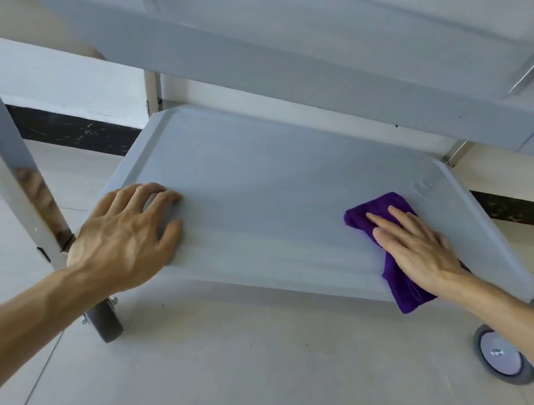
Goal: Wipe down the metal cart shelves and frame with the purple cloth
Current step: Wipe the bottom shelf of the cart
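- Floor (267, 376): pale tiles nearest you, grout lines visible, a few small dark specks on the surface.
- Castors: a dark wheel (107, 324) sits under the near left corner of the cart; a grey-rimmed wheel (503, 357) with a white hub sits under the near right corner.
- Your left hand (126, 233) rests on the near left edge of the bottom shelf (275, 203), fingers (155, 197) loosely curled over the raised lip, holding nothing else.
- Your right hand (418, 249) lies flat, fingers straight and relaxed, pressing the purple cloth (401, 291) onto the right side of the same shelf. The cloth is folded; its near end overhangs the front lip.
- Shelf surface: matte grey, tray-shaped with a raised rim; a small mark shows near the far right corner.
- Left upright (4, 163): polished metal, reflecting your hand.
- Upper shelf (311, 80): grey, directly above, spanning the view.
- Room behind: black skirting (71, 131) with scuff marks, white wall (55, 77) above it.
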### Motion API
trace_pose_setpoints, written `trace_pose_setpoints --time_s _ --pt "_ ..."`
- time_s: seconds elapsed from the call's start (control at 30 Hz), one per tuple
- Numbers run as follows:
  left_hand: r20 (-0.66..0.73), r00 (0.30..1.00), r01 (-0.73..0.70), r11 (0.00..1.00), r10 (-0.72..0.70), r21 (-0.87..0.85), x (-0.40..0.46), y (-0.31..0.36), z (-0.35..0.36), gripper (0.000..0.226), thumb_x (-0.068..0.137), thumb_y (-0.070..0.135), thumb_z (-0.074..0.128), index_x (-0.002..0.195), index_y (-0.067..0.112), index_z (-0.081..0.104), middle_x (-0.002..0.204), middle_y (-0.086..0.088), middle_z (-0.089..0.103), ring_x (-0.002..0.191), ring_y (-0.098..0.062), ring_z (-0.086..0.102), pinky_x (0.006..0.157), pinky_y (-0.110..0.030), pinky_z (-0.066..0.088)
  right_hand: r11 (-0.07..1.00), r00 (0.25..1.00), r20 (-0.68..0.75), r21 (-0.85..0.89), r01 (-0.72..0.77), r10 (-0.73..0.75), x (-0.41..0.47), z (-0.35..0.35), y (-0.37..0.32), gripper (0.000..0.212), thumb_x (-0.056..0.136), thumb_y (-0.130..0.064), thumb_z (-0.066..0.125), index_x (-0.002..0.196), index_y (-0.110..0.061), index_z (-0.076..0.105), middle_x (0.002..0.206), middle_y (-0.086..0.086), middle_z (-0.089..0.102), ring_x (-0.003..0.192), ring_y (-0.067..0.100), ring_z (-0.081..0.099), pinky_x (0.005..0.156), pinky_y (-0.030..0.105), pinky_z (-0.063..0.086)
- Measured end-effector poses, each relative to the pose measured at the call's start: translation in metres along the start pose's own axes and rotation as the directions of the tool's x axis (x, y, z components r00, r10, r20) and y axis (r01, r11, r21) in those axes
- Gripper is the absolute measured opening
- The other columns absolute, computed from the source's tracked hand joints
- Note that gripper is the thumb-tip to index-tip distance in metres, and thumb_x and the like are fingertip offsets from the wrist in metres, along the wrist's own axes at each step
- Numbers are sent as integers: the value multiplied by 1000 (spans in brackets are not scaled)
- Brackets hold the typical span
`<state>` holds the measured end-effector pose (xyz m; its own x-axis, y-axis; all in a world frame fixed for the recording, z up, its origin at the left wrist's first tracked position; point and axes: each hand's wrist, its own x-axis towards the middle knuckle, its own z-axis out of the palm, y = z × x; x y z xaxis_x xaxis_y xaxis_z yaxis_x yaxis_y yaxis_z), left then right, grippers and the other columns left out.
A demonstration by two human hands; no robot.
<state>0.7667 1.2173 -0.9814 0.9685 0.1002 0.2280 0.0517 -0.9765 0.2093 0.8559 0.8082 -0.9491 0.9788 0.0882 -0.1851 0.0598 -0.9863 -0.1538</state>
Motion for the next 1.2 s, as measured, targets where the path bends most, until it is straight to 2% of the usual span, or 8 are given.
trace_pose_setpoints --time_s 0.13,0.27,0.4,0.53,0.67,0.9,1.1,1.2 --pt "-4 1000 -2 1000 2 19 -2 -1 1 47 95 49 27 138 36 42 143 12 43 137 -16 34 117 -36 23 998 994 -105 -35 -45 41 7 24 -66 55 96 -65 13 150 -56 14 166 -12 2 153 20 0 119 55 3" --pt "11 1000 -15 1000 14 24 0 -3 0 49 93 53 24 137 38 41 143 11 44 134 -18 38 115 -40 27 974 962 -156 -64 219 -226 -23 45 -136 61 94 -65 20 151 -46 26 166 -6 14 151 29 9 116 61 5" --pt "17 1000 -4 999 3 38 -2 -5 -4 51 95 54 22 138 37 42 145 9 44 135 -20 39 114 -42 29 767 734 -233 -273 580 -638 -62 69 -155 63 96 -63 34 151 -35 35 158 -2 36 146 39 27 112 66 21" --pt "23 1000 -6 1000 5 27 -3 -2 -7 50 95 52 22 137 37 44 143 10 45 134 -19 38 113 -43 30 566 581 -114 -434 701 -806 -46 51 -114 76 89 -67 51 155 -43 20 160 -7 32 147 32 28 113 56 29" --pt "23 1000 -5 1000 4 23 -3 1 -7 49 95 51 25 137 37 44 143 11 45 133 -19 39 112 -43 31 593 599 -139 -432 680 -788 -41 36 -50 91 75 -63 73 153 -40 31 159 -5 35 144 25 37 112 46 36" --pt "31 999 12 999 -13 34 -1 4 -6 48 96 50 24 138 38 43 144 11 44 133 -19 39 113 -43 30 744 790 -56 -385 546 -610 -42 9 41 120 56 -64 85 155 -33 26 165 4 18 145 22 34 115 48 30" --pt "30 999 23 999 -23 24 -1 5 -5 48 94 49 25 137 37 43 143 10 45 133 -19 39 113 -42 30 700 699 -217 -472 536 -681 -49 29 -26 107 56 -54 90 146 -14 48 154 16 41 139 37 43 104 57 44" --pt "47 999 0 1000 -1 20 0 6 -6 53 93 51 21 138 35 43 144 8 44 134 -21 39 113 -44 31 661 679 -174 -490 568 -713 -49 45 -102 103 71 -52 82 153 -13 33 159 20 28 145 41 30 113 60 32"
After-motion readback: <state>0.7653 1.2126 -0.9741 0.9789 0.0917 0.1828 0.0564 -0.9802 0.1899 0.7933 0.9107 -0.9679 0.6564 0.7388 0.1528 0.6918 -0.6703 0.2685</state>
